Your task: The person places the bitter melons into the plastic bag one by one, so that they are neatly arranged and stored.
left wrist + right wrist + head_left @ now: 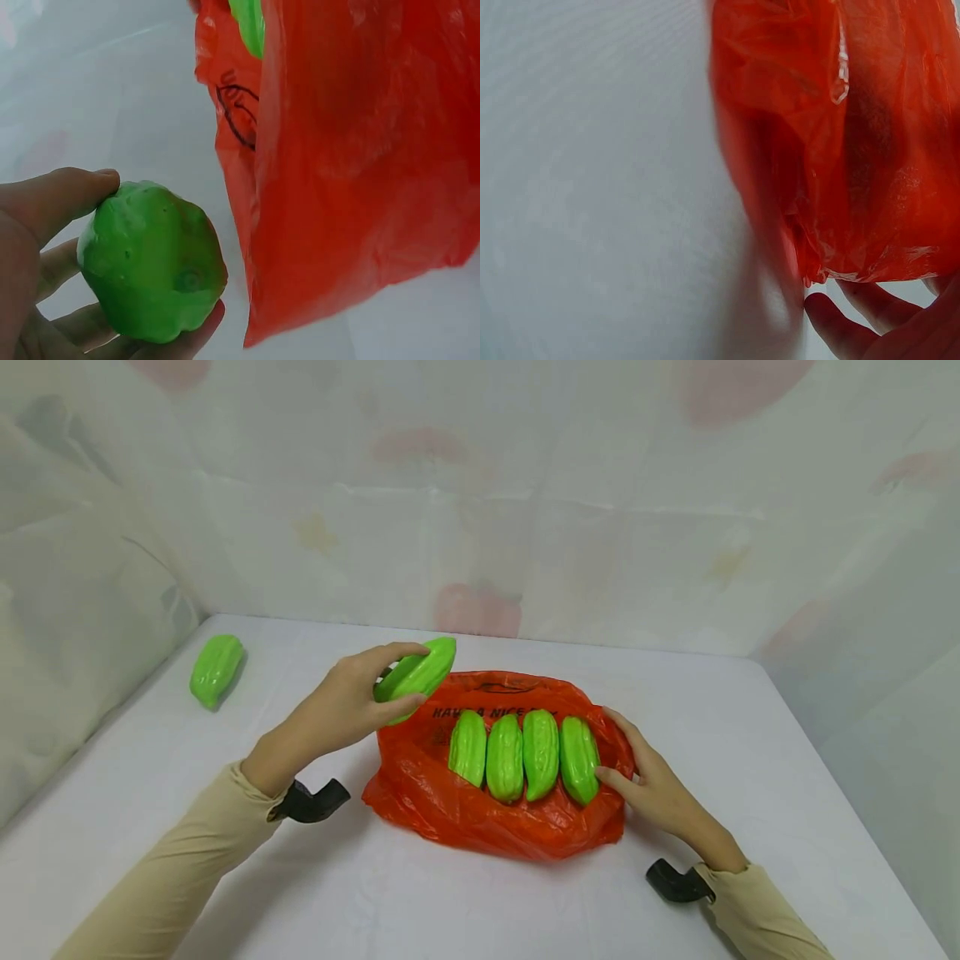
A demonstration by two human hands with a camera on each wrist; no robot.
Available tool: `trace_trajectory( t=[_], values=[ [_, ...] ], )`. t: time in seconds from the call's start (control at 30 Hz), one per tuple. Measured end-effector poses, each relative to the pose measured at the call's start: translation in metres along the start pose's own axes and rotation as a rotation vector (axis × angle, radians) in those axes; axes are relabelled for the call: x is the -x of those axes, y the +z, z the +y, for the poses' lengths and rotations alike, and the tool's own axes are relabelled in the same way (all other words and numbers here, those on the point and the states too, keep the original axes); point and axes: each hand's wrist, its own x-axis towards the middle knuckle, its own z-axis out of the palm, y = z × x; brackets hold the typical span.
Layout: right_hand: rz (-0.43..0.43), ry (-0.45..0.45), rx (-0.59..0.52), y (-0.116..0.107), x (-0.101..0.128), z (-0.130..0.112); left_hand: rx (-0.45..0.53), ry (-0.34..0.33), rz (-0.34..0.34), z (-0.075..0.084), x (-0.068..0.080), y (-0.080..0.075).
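My left hand grips a glossy, ribbed green bitter melon between thumb and fingers, above the left rear edge of a red plastic bag. The left wrist view shows its rounded end beside the bag's side. Several similar bitter melons lie side by side in the bag's wide mouth, their lower ends partly behind its front lip. My right hand holds the bag's right edge, thumb near the rightmost melon and fingers at the rear rim. In the right wrist view the fingertips are right at the red plastic.
One more green bitter melon lies alone at the far left of the white table. A patterned white sheet hangs behind the table and along its sides. Black wrist mounts stick out from both sleeves.
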Motion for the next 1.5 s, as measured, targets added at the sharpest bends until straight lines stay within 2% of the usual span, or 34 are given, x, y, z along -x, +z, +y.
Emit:
trace_trajectory(
  t=[0.43,0.83,1.13,1.5],
  values=[
    [-0.009,0.002,-0.005,-0.001,-0.001,0.000,0.013,0.024,-0.048,0.006,-0.009,0.026],
    [-0.004,-0.009,0.008,0.001,-0.001,0.002,0.014,0.045,-0.071,0.001,-0.010,0.045],
    [-0.012,0.003,0.002,0.000,0.000,0.000,-0.049,0.015,-0.068,0.001,-0.005,0.050],
    [-0.013,0.013,-0.005,0.000,0.001,-0.004,-0.188,-0.044,-0.118,0.007,0.002,0.047]
  ],
)
